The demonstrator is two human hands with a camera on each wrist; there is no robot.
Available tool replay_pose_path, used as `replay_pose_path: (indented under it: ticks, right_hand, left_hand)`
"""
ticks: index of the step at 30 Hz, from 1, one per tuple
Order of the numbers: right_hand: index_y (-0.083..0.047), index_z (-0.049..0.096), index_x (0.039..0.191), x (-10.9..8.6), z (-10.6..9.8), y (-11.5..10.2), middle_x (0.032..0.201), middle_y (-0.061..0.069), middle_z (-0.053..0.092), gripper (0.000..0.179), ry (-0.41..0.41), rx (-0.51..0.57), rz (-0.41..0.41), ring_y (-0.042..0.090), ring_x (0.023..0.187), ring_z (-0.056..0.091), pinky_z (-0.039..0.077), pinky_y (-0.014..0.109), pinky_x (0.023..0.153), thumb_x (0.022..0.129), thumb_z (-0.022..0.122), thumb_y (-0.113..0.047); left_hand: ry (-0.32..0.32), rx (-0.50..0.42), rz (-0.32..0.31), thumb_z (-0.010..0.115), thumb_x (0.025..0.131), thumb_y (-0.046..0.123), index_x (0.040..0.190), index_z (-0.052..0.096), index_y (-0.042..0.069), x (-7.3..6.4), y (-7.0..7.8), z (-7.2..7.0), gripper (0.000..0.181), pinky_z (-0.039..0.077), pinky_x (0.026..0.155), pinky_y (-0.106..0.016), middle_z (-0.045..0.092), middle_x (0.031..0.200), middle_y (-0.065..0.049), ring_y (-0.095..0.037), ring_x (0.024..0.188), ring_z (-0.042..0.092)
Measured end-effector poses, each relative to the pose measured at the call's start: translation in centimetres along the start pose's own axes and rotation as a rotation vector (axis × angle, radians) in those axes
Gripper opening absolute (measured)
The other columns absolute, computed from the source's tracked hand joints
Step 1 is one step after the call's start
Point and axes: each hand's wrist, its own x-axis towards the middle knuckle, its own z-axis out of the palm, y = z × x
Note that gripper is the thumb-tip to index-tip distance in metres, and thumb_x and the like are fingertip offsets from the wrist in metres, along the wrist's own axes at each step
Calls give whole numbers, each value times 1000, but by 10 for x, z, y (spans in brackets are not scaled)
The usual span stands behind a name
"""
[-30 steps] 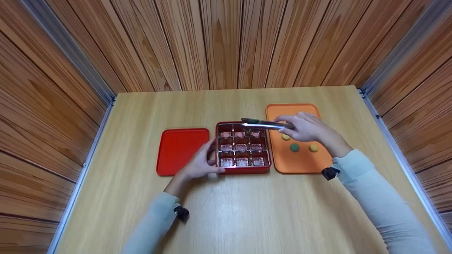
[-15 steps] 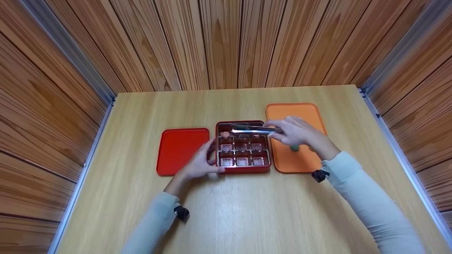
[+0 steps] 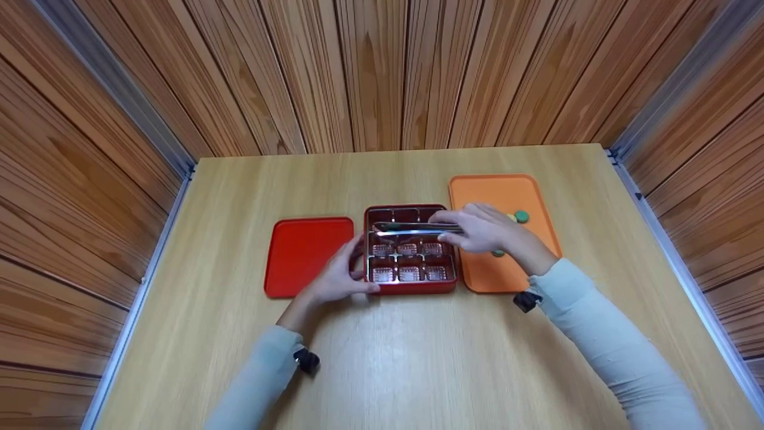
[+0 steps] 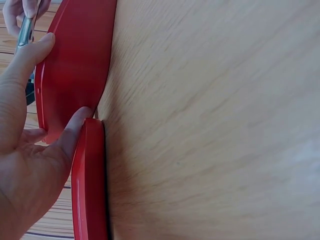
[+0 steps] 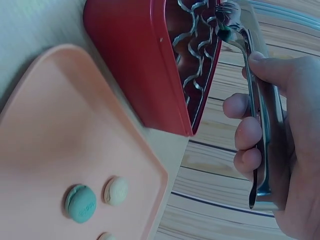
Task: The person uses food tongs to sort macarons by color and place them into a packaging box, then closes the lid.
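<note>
My left hand [image 3: 343, 276] rests against the left side of a red box [image 3: 412, 288], its thumb at the front corner. In the left wrist view the fingers lie nearly straight along the wall [image 4: 75, 70]. My right hand [image 3: 477, 228] grips metal tongs [image 5: 270, 135] and holds them level over the back-left part of the box. Between the tong tips is a green macaron [image 5: 226, 34], seen best in the right wrist view. The box holds a clear divided insert [image 3: 409, 257]; its middle row is partly hidden under the tongs.
An orange tray [image 3: 495, 275] stands right of the box, with green [image 3: 521, 217] and pale yellow macarons [image 5: 115, 191] on it, some hidden by the right arm. A flat red lid [image 3: 307, 257] lies to the left. Wooden walls enclose the table's back and sides.
My right hand has moved left and slightly towards me, carrying the tongs and macaron across the box's back rows. The left hand and the box stay where they were.
</note>
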Motion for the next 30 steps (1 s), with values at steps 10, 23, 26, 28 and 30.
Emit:
replay_pose_path:
  ticks: [10, 23, 26, 28, 30]
  right_hand:
    - [-21, 66, 156, 4, 5, -7, 67, -6, 39, 45, -25, 3, -20, 15, 60, 36, 30, 30, 60, 114, 63, -37]
    - [-19, 67, 154, 4, 8, -6, 65, -9, 35, 44, -7, 19, -57, 12, 57, 33, 27, 29, 58, 112, 65, -33]
    - [-18, 67, 155, 5, 8, -6, 64, -9, 36, 46, -14, 29, -46, 12, 56, 34, 27, 29, 57, 112, 65, -33]
    - [-19, 67, 155, 5, 8, -6, 64, -9, 37, 46, -14, 36, -39, 12, 56, 35, 28, 29, 57, 112, 65, -34]
    - [-19, 66, 156, 5, 8, -5, 65, -9, 38, 46, -12, 44, -31, 12, 57, 36, 29, 29, 58, 112, 65, -35]
  left_hand:
    - [1, 0, -14, 98, 88, 24, 181, 21, 9, -1, 1, 0, 122, 26, 143, -63, 41, 178, -19, -39, 168, 36]
    - [3, 0, -11, 97, 88, 23, 181, 23, 12, -1, 2, 0, 119, 28, 142, -65, 42, 177, -18, -38, 165, 39]
    - [7, -1, -6, 98, 87, 23, 181, 23, 11, -1, 2, 0, 120, 27, 143, -64, 42, 177, -19, -38, 165, 39]
    - [9, -7, -9, 98, 88, 23, 181, 22, 11, -1, 2, 1, 121, 27, 143, -64, 42, 178, -19, -38, 166, 39]
    - [8, -11, -12, 98, 88, 23, 181, 22, 11, -1, 2, 1, 121, 26, 143, -64, 41, 178, -18, -38, 167, 38]
